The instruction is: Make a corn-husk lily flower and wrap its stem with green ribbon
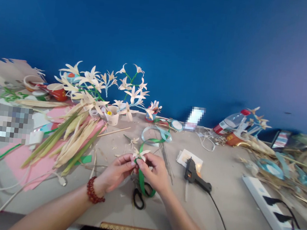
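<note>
Over the middle of the table, my left hand (pixel 116 171) and my right hand (pixel 156 171) meet around a small cream flower (pixel 140 155) that looks made of dried corn husk. The left fingers pinch it at its base. My right thumb and fingers close on a green ribbon (pixel 140 182) at the same spot; the ribbon loops up behind the flower and hangs below it. Fingertips hide the exact join. Beneath the hands lie scissors (pixel 138 199) with black handles, their blades mostly hidden. Beyond the hands, a smaller husk flower (pixel 134 141) lies on the table.
A black glue gun (pixel 195 174) lies to the right, its cord running to the front edge. Farther right is a white power strip (pixel 263 212). Corn husks (pixel 75 139) cover pink paper (pixel 29 165) on the left. Husk flowers stand in a paper cup (pixel 111 117) behind.
</note>
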A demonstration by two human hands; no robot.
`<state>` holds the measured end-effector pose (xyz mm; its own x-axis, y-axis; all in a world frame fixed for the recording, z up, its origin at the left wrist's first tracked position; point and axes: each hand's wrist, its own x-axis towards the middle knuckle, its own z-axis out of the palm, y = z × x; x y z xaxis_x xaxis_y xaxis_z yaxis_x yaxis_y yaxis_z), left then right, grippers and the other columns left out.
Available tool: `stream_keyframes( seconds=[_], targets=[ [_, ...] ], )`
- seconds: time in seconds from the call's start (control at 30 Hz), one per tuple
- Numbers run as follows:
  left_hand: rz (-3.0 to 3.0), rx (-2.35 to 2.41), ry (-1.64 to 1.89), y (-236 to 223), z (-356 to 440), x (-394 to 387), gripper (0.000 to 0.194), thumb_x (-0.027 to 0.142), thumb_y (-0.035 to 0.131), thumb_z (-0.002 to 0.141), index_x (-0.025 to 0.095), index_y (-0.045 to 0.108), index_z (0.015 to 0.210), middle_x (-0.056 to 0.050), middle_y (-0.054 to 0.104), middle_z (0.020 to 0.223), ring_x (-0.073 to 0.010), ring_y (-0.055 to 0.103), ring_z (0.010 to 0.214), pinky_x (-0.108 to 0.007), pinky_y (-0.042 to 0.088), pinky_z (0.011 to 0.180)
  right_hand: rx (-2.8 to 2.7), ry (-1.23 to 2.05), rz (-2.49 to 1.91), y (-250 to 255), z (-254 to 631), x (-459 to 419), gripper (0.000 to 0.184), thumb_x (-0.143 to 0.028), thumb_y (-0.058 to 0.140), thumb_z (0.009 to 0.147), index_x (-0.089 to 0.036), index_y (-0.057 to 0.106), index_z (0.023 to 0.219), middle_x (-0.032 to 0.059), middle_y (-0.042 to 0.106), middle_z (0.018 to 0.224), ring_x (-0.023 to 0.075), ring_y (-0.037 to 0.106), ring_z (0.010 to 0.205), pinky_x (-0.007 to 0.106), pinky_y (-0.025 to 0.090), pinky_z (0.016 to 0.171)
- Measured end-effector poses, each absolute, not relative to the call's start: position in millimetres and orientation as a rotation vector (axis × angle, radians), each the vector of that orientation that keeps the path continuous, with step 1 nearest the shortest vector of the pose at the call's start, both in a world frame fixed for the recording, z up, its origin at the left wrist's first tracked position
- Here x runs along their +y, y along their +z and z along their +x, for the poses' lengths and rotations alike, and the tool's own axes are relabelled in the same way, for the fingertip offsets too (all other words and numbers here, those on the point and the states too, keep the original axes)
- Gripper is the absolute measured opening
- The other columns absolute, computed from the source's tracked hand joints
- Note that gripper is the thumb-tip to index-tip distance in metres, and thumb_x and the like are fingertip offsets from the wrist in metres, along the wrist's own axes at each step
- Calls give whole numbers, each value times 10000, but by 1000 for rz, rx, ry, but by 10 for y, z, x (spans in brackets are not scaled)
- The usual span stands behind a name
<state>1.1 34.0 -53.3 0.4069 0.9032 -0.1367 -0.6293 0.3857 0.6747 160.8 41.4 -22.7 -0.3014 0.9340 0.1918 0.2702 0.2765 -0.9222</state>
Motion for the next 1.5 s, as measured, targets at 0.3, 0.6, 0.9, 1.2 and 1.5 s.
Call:
stream_keyframes(
  seconds=[0.3, 0.6, 0.9, 1.2, 1.5],
  targets=[
    [590, 548, 1040, -523, 23, 342, 140, 221, 796, 726, 139, 693, 773, 0, 631, 711, -95, 565, 673, -213, 442, 686, -1733, 1078, -1090, -215, 1615, 427, 340, -423, 551, 899, -194, 503, 652, -2, 586, 610, 129, 533, 556, 238, 413, 540],
    [624, 562, 1073, -551, 21, 346, 106, 223, 768, 754, 147, 696, 774, -3, 629, 709, -106, 555, 677, -225, 435, 695, -1442, 1400, -918, -177, 1574, 416, 287, -430, 682, 812, -202, 514, 763, -12, 591, 672, 150, 603, 614, 258, 458, 584],
    [769, 667, 1115, -537, 17, 331, 122, 260, 762, 760, 154, 706, 783, -8, 639, 706, -120, 558, 697, -234, 432, 712, -1350, 1443, -874, -257, 1574, 446, 264, -391, 723, 777, -198, 542, 771, -26, 552, 681, 141, 591, 603, 260, 462, 596],
    [922, 736, 1212, -580, 22, 346, 118, 269, 738, 781, 169, 683, 753, 6, 644, 720, -122, 560, 715, -229, 436, 720, -1621, 982, -1020, -240, 1604, 438, 158, -256, 622, 809, -192, 530, 698, -34, 521, 620, 114, 457, 567, 222, 383, 544],
    [1019, 797, 1222, -541, 11, 312, 122, 281, 681, 831, 177, 659, 771, 5, 619, 749, -124, 542, 739, -222, 433, 717, -1713, 737, -1105, -262, 1593, 418, 115, -248, 612, 812, -198, 553, 728, -36, 520, 625, 119, 474, 575, 230, 390, 567]
  ],
)
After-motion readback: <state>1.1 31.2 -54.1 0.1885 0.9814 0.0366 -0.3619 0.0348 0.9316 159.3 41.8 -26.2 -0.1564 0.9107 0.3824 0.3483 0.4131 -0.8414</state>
